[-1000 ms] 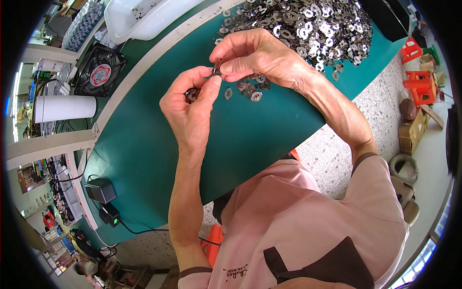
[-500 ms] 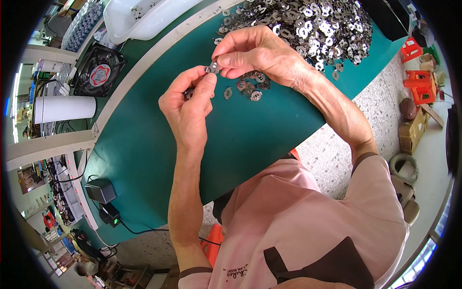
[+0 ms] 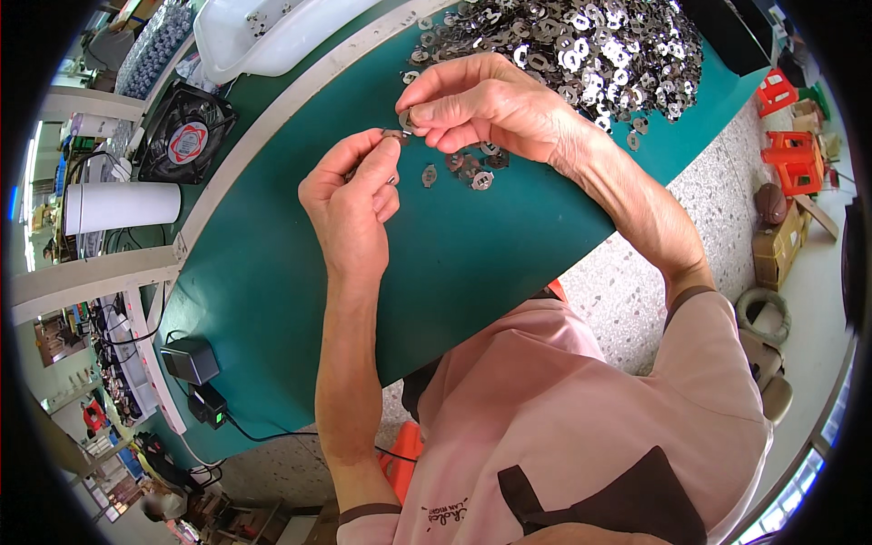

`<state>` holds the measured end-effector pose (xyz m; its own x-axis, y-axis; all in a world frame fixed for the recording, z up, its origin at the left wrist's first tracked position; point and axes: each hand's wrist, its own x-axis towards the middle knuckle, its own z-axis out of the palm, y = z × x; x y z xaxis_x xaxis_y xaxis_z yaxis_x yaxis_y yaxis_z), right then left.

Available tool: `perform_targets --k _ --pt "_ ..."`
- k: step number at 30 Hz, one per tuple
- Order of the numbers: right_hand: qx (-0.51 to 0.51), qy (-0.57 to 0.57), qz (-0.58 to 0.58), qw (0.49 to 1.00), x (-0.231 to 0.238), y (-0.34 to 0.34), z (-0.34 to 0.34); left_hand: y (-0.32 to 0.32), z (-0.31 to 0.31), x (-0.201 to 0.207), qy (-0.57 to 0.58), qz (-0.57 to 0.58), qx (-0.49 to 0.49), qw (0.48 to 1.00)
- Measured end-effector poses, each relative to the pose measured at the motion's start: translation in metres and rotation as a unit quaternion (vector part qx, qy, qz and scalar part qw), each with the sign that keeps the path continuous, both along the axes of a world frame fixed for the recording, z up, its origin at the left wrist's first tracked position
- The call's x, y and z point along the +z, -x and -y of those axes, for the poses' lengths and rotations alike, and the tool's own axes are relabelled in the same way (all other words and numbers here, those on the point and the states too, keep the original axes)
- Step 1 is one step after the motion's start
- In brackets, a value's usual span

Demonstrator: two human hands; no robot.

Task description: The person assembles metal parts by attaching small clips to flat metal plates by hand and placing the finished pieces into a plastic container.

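Observation:
My left hand (image 3: 356, 195) is closed, its thumb and forefinger pinching a small metal piece (image 3: 396, 134). More metal shows between its curled fingers, largely hidden. Close against it, my right hand (image 3: 495, 107) pinches a thin stamped metal plate (image 3: 406, 120) between thumb and fingertips. The two held pieces meet or nearly meet; I cannot tell if they touch. Below my right hand, several flat ring-shaped metal plates (image 3: 482, 180) lie loose on the green mat (image 3: 454, 245), with one plate (image 3: 430, 175) a little apart to the left. Beyond it spreads a big heap of such plates (image 3: 581, 59).
A white rail (image 3: 272, 113) borders the mat's far left side. Past it are a white plastic tray (image 3: 277, 45), a black fan (image 3: 186, 134) and a white cylinder (image 3: 123, 207). Black power adapters (image 3: 190, 360) with a cable sit at the near left. Red stools (image 3: 790, 163) stand on the floor at right.
Both hands have shifted slightly. The plate in my right fingers has turned and shows more of its face, and my left fingertips have dropped a little from it.

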<state>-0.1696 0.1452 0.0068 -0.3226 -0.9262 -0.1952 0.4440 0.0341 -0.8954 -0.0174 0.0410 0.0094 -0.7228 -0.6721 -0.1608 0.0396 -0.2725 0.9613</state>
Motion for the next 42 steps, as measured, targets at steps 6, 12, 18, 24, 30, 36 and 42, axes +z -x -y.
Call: perform_targets --k 6,12,18,24,30,36,42 --pt "-0.031 0.008 -0.034 0.999 0.003 -0.001 0.000 -0.002 0.006 0.002 -0.081 -0.014 -0.028 0.996" --pt "-0.018 -0.010 -0.118 0.993 0.008 -0.008 -0.001 -0.005 0.019 -0.004 -0.212 -0.067 -0.083 0.971" --pt "-0.016 0.013 -0.124 0.992 0.010 -0.009 -0.002 -0.007 0.021 -0.006 -0.277 -0.104 -0.107 0.949" --pt "-0.029 0.053 -0.186 0.981 0.008 -0.010 -0.001 -0.006 0.020 -0.004 -0.279 -0.113 -0.097 0.949" --pt "-0.044 0.103 -0.223 0.968 0.000 -0.012 0.003 -0.006 0.020 -0.007 -0.247 -0.109 -0.089 0.959" --pt "-0.066 0.118 -0.279 0.951 0.002 -0.014 0.003 -0.005 0.015 -0.005 -0.174 -0.101 -0.062 0.978" --pt "-0.042 0.083 -0.202 0.975 0.007 -0.012 -0.001 -0.006 0.017 -0.008 -0.189 -0.111 -0.074 0.973"
